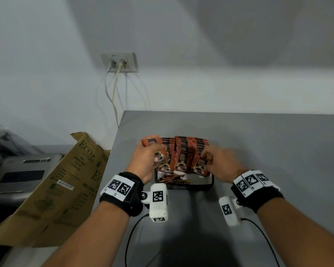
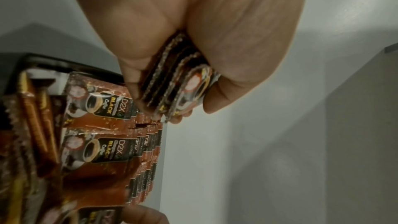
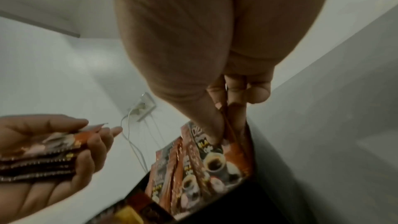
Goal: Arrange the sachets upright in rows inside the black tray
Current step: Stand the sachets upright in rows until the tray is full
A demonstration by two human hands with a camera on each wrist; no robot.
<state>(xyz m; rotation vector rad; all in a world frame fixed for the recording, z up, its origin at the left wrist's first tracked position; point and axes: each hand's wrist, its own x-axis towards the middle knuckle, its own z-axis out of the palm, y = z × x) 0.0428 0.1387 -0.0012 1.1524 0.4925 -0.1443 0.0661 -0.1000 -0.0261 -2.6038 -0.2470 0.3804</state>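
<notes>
On grey desk (image 1: 258, 143): black tray (image 1: 210, 182) holding rows of upright sachets (image 1: 183, 151). Left hand (image 1: 146, 162) grip curled round a small stack of spare sachets (image 2: 172, 89), just beside tray's left edge. Right hand (image 1: 223, 166) grip pinching top of front sachet (image 3: 217, 157) in right-hand row. Loose gold sticks (image 1: 174, 180) lying flat at tray's near end.

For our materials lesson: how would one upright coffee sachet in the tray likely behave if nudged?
Probably tips easily: the upright sachets are thin, leaning on neighbours. Likely light and slightly floppy, with glossy film possibly slippery.
</notes>
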